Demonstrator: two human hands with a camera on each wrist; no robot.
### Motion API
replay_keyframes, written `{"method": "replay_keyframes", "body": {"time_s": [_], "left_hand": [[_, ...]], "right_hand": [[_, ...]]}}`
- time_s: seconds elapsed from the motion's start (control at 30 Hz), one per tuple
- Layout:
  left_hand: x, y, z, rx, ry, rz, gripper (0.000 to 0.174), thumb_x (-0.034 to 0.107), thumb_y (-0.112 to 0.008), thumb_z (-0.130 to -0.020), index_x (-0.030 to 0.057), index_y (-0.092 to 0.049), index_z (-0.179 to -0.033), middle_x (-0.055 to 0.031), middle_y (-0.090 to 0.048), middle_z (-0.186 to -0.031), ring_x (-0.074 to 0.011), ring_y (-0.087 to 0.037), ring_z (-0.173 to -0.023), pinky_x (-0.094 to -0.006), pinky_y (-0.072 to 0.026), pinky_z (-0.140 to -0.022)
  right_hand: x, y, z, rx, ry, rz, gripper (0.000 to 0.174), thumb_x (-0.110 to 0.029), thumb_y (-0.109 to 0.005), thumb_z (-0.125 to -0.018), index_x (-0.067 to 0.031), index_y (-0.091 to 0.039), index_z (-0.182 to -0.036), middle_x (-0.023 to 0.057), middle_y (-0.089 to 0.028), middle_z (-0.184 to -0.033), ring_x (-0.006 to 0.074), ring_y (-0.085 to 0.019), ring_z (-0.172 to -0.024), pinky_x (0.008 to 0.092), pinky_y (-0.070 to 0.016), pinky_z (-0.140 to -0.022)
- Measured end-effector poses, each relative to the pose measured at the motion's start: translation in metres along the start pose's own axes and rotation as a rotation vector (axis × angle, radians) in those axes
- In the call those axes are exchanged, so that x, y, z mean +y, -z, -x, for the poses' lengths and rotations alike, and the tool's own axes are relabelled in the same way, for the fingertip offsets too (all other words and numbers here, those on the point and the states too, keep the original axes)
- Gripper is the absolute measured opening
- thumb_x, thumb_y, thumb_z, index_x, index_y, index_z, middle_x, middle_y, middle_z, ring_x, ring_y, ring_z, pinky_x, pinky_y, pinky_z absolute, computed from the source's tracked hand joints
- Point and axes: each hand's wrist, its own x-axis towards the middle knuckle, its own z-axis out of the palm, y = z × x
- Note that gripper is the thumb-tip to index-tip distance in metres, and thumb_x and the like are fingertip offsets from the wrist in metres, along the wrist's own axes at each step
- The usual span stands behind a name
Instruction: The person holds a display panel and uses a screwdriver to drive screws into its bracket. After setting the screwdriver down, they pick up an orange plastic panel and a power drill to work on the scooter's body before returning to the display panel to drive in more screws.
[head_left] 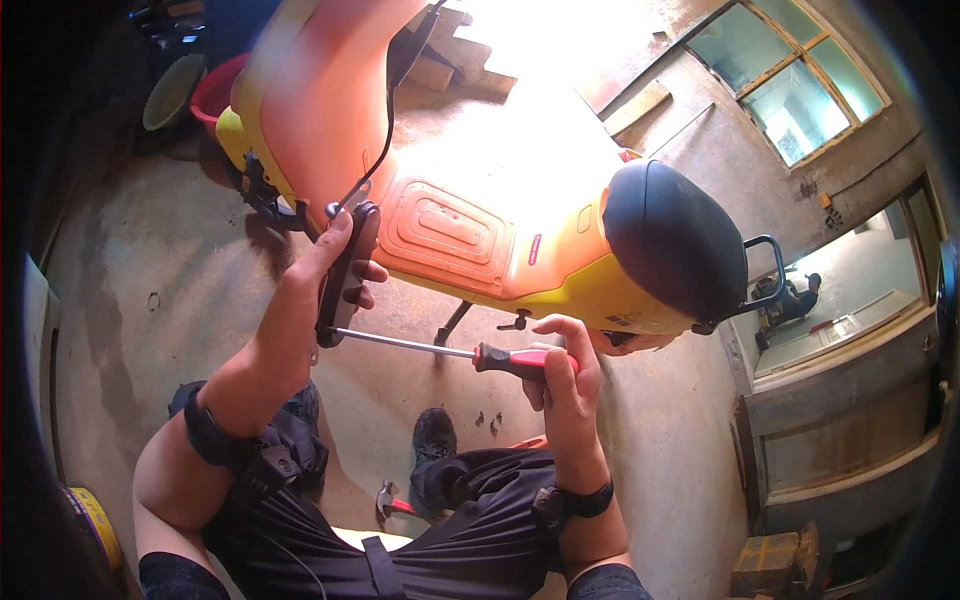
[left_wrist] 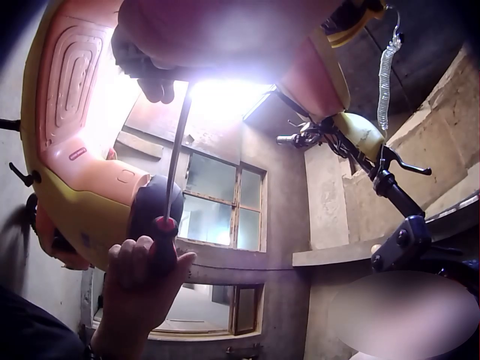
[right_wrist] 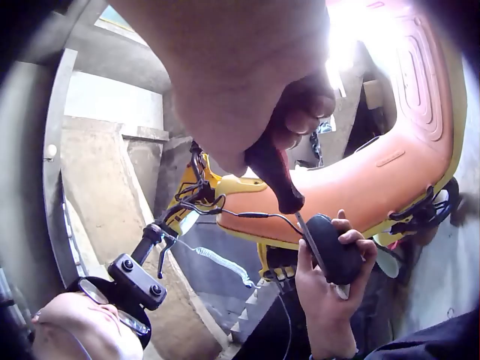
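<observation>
Sitting on the bare concrete floor with the orange and yellow scooter tipped over in front of me. My left hand holds the black oval plastic housing up just in front of the scooter's orange panel, thumb along one edge and fingers curled round the other. A thin metal stem comes off its top end. My right hand is wrapped tight round the grip of the red-and-black-handled screwdriver. The long shaft runs nearly level across to the bottom end of the housing, where the tip meets it. The view down there is poor, so I can't tell whether the tip actually sits in a screw head or just rests against the plastic. That's my main worry. With the housing held in the air and nothing backing it, a hard push could make the tip skate off and jab my left palm or gouge the plastic. Twisting at that shallow angle could also chew up a screw head. A few small dark loose screws lie on the floor by my shoe, close enough to get kicked away, and a red-handled hammer lies near my knee.
</observation>
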Motion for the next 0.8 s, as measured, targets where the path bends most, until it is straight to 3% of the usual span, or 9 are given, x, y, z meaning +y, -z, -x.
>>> {"method": "replay_keyframes", "body": {"time_s": [0.23, 0.3, 0.43, 0.5, 0.63, 0.7, 0.8], "left_hand": [[0.001, -0.001, 0.001, 0.013, -0.01, -0.003, 0.057, 0.058, -0.05, -0.099, 0.0057, -0.06, -0.12, -0.0062, -0.066, -0.092, -0.01, -0.06, -0.075, -0.0214, -0.0465, -0.072], [0.001, 0.0, 0.0, 0.011, -0.016, -0.004, 0.058, 0.058, -0.05, -0.099, 0.0057, -0.06, -0.12, -0.0062, -0.066, -0.092, -0.01, -0.06, -0.075, -0.0215, -0.0465, -0.072], [0.0, 0.0, 0.0, -0.004, -0.004, -0.014, 0.058, 0.059, -0.05, -0.099, 0.0056, -0.059, -0.12, -0.0062, -0.066, -0.093, -0.01, -0.06, -0.076, -0.0218, -0.0467, -0.072], [0.0, -0.001, 0.0, -0.003, -0.007, -0.011, 0.058, 0.059, -0.05, -0.099, 0.0057, -0.059, -0.12, -0.0062, -0.066, -0.093, -0.0099, -0.06, -0.076, -0.0219, -0.0468, -0.071], [-0.001, 0.0, 0.0, -0.003, -0.019, -0.007, 0.058, 0.059, -0.05, -0.099, 0.0065, -0.059, -0.12, -0.0061, -0.066, -0.092, -0.0098, -0.06, -0.076, -0.022, -0.0468, -0.071], [-0.001, 0.001, -0.001, 0.001, -0.015, -0.01, 0.058, 0.059, -0.05, -0.099, 0.0067, -0.059, -0.12, -0.0061, -0.066, -0.092, -0.0099, -0.06, -0.075, -0.022, -0.0467, -0.071], [-0.001, -0.001, 0.0, 0.001, -0.013, -0.009, 0.057, 0.06, -0.051, -0.098, 0.0071, -0.059, -0.119, -0.0062, -0.066, -0.092, -0.0101, -0.06, -0.075, -0.0222, -0.0467, -0.071]], "right_hand": [[0.008, -0.01, -0.002, 0.026, 0.293, 0.059, 0.048, -0.032, -0.071, -0.093, -0.0058, -0.045, -0.124, 0.008, -0.061, -0.097, 0.0057, -0.054, -0.071, 0.0183, -0.0438, -0.062], [0.008, -0.013, -0.002, 0.059, 0.341, 0.084, 0.045, -0.031, -0.068, -0.094, -0.0055, -0.045, -0.123, 0.007, -0.061, -0.089, 0.0053, -0.053, -0.069, 0.0179, -0.0427, -0.062], [0.009, -0.002, -0.004, -0.011, 0.259, -0.081, 0.046, -0.042, -0.061, -0.098, -0.0053, -0.045, -0.121, 0.0034, -0.057, -0.077, 0.0055, -0.05, -0.063, 0.0188, -0.037, -0.058], [0.003, 0.006, -0.002, -0.033, 0.004, -0.033, 0.04, -0.033, -0.063, -0.097, -0.0054, -0.047, -0.121, 0.0035, -0.058, -0.07, 0.006, -0.052, -0.063, 0.0194, -0.0397, -0.058], [0.006, 0.0, -0.002, 0.001, 0.06, 0.013, 0.039, -0.03, -0.065, -0.096, -0.0058, -0.047, -0.121, 0.0039, -0.059, -0.077, 0.0074, -0.054, -0.068, 0.0206, -0.042, -0.061], [0.012, -0.002, -0.003, 0.064, 0.258, 0.091, 0.038, -0.027, -0.066, -0.095, -0.0063, -0.047, -0.121, 0.0043, -0.059, -0.084, 0.0083, -0.055, -0.074, 0.0207, -0.0437, -0.065], [0.016, -0.004, -0.004, 0.072, 0.322, 0.064, 0.04, -0.028, -0.068, -0.094, -0.0067, -0.047, -0.121, 0.0047, -0.059, -0.09, 0.0089, -0.055, -0.08, 0.0206, -0.0446, -0.07]]}}
